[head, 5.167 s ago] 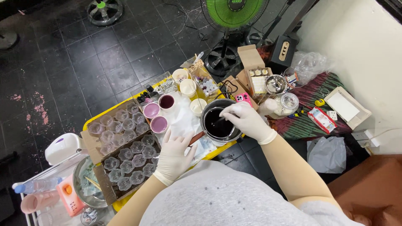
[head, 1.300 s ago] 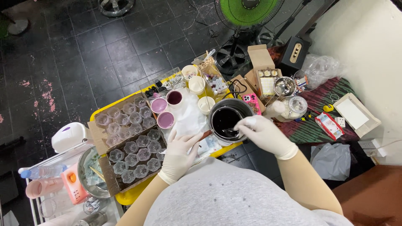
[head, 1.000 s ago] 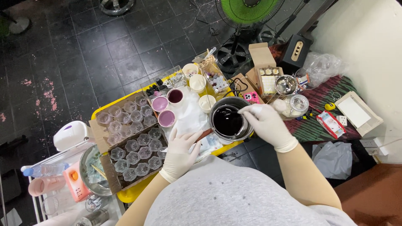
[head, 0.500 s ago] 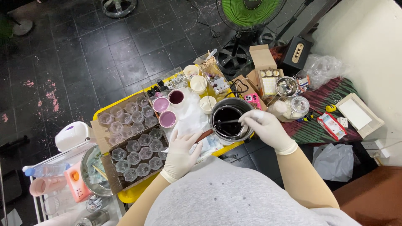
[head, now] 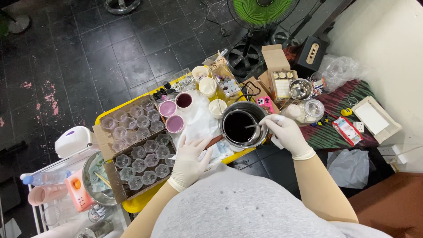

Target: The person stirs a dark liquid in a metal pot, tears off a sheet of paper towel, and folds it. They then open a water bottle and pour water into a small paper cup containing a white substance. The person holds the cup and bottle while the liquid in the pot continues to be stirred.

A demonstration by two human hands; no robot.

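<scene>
A metal pot [head: 224, 115] of dark liquid stands at the right end of the yellow table [head: 136, 203]. My right hand [head: 286, 134], in a white glove, holds a thin metal spoon [head: 252, 126] whose tip dips into the liquid. Flat on the table left of the pot rests my gloved left hand [head: 189, 159], on white paper beside a wooden board. Two cardboard trays [head: 108, 178] hold several clear flower-shaped moulds [head: 141, 154].
Small cups of purple and dark liquid [head: 175, 110] and cream cups [head: 207, 86] sit behind the pot. A green fan [head: 260, 11] stands on the black tiled floor. Boxes, a steel bowl [head: 300, 88] and a jar crowd the right. A wire cart [head: 66, 185] stands at left.
My right hand has kept moving the spoon around in the pot, shifting slightly right. The left hand stays flat on the table.
</scene>
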